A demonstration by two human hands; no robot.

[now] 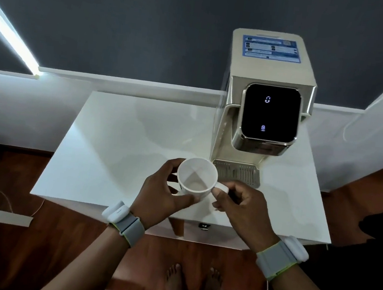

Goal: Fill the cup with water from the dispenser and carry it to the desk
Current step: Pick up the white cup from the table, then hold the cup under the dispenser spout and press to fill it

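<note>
While both hands meet over the front of the white counter (118, 140), the white cup (197, 175) is held upright between them, its mouth open to the camera and its inside apparently dry, though the glare makes that hard to judge. The left hand (162, 189) wraps around the cup's body, fingers curled on the far side and thumb under the near wall. The right hand (241, 205) pinches the cup's handle between thumb and fingers. The cup sits just left of the slotted drip tray (238, 173) of the dispenser (269, 89), not beneath the spout head. The dispenser stands on the right part of the counter, its black panel (270, 112) showing a lit "0" and a small icon, with a blue label (271, 48) on top. Each wrist carries a grey strap with a white module. Bare feet (194, 281) stand on the dark wooden floor (62, 249) below.
</note>
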